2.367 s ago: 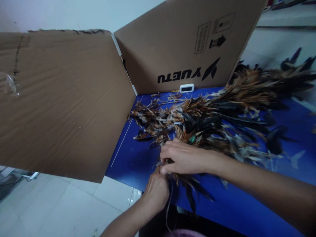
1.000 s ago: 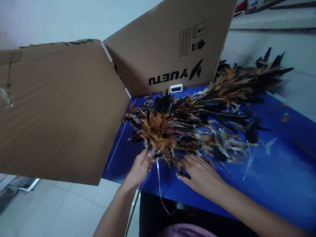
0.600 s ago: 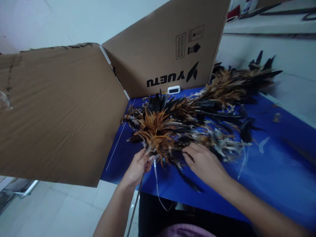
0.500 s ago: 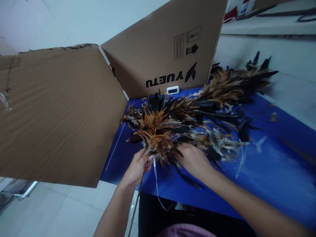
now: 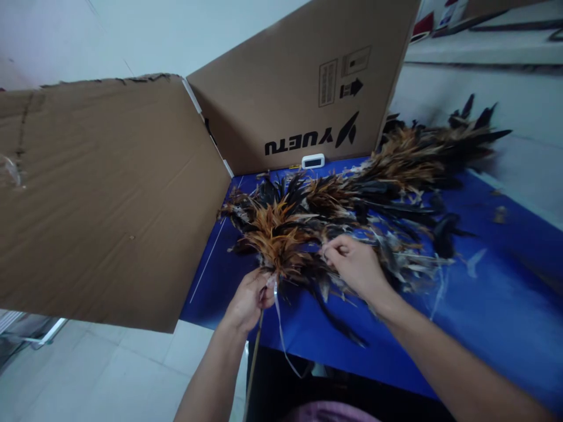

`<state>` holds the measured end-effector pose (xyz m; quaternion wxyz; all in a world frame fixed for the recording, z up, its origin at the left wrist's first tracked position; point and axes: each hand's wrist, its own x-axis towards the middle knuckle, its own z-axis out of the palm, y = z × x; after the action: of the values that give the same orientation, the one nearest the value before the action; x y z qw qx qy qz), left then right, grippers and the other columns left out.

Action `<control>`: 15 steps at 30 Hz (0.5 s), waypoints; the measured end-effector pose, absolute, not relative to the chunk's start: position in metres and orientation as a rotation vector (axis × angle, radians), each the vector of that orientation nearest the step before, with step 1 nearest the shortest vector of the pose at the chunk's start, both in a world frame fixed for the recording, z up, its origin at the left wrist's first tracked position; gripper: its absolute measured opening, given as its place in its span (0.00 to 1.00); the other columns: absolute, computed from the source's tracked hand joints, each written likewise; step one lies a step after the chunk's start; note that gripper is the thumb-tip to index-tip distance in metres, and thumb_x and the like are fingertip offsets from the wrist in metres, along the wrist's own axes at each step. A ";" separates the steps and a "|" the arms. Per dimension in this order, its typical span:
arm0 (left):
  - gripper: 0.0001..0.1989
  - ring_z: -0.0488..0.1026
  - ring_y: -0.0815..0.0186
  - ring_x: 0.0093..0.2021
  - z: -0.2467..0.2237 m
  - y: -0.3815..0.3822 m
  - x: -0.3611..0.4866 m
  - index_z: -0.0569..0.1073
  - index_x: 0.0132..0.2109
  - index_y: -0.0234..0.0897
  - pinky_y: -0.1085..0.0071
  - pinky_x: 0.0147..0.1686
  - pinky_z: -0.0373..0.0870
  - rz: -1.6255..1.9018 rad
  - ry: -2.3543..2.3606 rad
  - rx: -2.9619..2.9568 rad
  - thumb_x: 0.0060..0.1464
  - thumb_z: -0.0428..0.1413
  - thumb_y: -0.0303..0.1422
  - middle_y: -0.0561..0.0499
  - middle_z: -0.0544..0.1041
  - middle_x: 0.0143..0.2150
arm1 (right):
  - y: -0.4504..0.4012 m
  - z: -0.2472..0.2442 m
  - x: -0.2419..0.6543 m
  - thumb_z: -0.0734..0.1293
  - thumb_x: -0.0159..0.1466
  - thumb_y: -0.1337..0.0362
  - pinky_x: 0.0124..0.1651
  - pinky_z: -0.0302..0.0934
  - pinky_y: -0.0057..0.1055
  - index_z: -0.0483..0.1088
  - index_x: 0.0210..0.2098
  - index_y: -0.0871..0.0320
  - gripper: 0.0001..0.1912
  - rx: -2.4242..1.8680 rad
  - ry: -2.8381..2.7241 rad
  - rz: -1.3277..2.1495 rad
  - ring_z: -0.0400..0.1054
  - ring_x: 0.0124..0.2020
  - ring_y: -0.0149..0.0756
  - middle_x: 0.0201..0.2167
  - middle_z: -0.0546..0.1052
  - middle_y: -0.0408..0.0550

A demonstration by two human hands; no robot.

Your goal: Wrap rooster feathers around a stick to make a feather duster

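My left hand (image 5: 250,298) is closed around the near end of a bundle of brown and black feathers (image 5: 279,243), where a thin stick (image 5: 254,357) comes out below. A pale ribbon (image 5: 280,328) hangs from that same end beside my fingers. To the right, my right hand (image 5: 349,261) is closed in a pinch over the loose feathers (image 5: 404,258). Something pale shows at its fingertips, perhaps a feather, but it is too small to tell. The bundle fans out over the blue tabletop.
Two tall cardboard panels, one at the left (image 5: 109,205) and one printed panel behind (image 5: 281,88), border the blue table (image 5: 497,328). A small white device (image 5: 313,161) stands at the back panel's foot. Another large feather heap (image 5: 422,155) lies at the back right.
My right hand has drawn away from the bundle to the right, now pinched above the loose feathers. My left hand keeps its hold on the bundle's end. The view has shifted slightly.
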<state>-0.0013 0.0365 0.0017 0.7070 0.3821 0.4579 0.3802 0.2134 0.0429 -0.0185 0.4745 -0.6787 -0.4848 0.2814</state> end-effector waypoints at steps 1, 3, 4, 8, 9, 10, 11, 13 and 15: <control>0.14 0.51 0.78 0.18 0.000 0.037 -0.001 0.66 0.28 0.32 0.81 0.15 0.45 0.844 1.016 0.835 0.44 0.61 0.38 0.57 0.61 0.21 | 0.040 -0.016 0.215 0.65 0.53 0.62 0.25 0.58 0.27 0.69 0.26 0.57 0.05 -1.547 -1.012 0.757 0.67 0.23 0.33 0.21 0.74 0.44; 0.15 0.52 0.78 0.18 -0.002 0.038 -0.001 0.66 0.27 0.32 0.81 0.15 0.45 0.839 1.008 0.817 0.44 0.61 0.39 0.56 0.61 0.21 | 0.034 -0.011 0.217 0.68 0.50 0.60 0.21 0.56 0.25 0.68 0.30 0.57 0.10 -1.387 -0.792 0.857 0.66 0.23 0.32 0.22 0.74 0.43; 0.15 0.52 0.78 0.18 -0.003 0.038 0.000 0.65 0.27 0.32 0.80 0.15 0.45 0.835 1.004 0.812 0.44 0.62 0.38 0.56 0.61 0.21 | 0.031 -0.009 0.216 0.70 0.49 0.60 0.20 0.54 0.24 0.68 0.33 0.57 0.13 -1.337 -0.737 0.890 0.66 0.23 0.31 0.24 0.74 0.44; 0.14 0.50 0.78 0.18 -0.004 0.037 0.003 0.65 0.26 0.32 0.80 0.15 0.45 0.833 0.983 0.791 0.44 0.61 0.36 0.56 0.61 0.21 | 0.015 -0.004 0.201 0.72 0.47 0.62 0.18 0.52 0.22 0.70 0.29 0.59 0.11 -1.208 -0.642 1.050 0.62 0.20 0.26 0.23 0.73 0.42; 0.14 0.50 0.78 0.18 -0.003 0.037 0.004 0.65 0.26 0.32 0.80 0.15 0.45 0.835 0.976 0.783 0.44 0.61 0.36 0.56 0.61 0.21 | 0.012 -0.005 0.195 0.72 0.48 0.62 0.18 0.52 0.22 0.70 0.26 0.60 0.10 -1.214 -0.670 1.091 0.60 0.18 0.24 0.22 0.72 0.41; 0.13 0.51 0.78 0.18 -0.003 0.036 0.005 0.65 0.26 0.32 0.80 0.16 0.45 0.832 0.969 0.777 0.44 0.61 0.36 0.56 0.61 0.22 | 0.009 -0.006 0.189 0.71 0.49 0.62 0.18 0.52 0.23 0.69 0.25 0.60 0.09 -1.224 -0.708 1.138 0.59 0.16 0.23 0.20 0.72 0.41; 0.13 0.51 0.78 0.19 -0.003 0.036 0.006 0.66 0.27 0.32 0.80 0.16 0.45 0.825 0.965 0.775 0.45 0.61 0.36 0.56 0.62 0.22 | 0.007 -0.007 0.183 0.70 0.51 0.62 0.18 0.52 0.23 0.69 0.24 0.60 0.08 -1.230 -0.746 1.191 0.58 0.15 0.23 0.20 0.72 0.41; 0.13 0.52 0.78 0.19 -0.004 0.034 0.009 0.65 0.27 0.32 0.80 0.16 0.46 0.807 0.962 0.782 0.45 0.60 0.36 0.55 0.62 0.23 | 0.005 -0.010 0.171 0.69 0.51 0.63 0.17 0.53 0.24 0.69 0.24 0.61 0.07 -1.218 -0.778 1.266 0.60 0.16 0.25 0.20 0.72 0.42; 0.13 0.51 0.78 0.19 -0.004 0.032 0.011 0.65 0.27 0.32 0.80 0.16 0.45 0.794 0.953 0.798 0.46 0.60 0.36 0.56 0.61 0.23 | 0.008 -0.014 0.162 0.68 0.50 0.64 0.17 0.54 0.24 0.69 0.24 0.61 0.06 -1.184 -0.758 1.291 0.64 0.20 0.29 0.21 0.72 0.43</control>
<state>0.0111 0.0322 -0.0040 0.7402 0.3640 0.4343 0.3619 0.1624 0.0076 -0.0137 0.5782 -0.5060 -0.3240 0.5520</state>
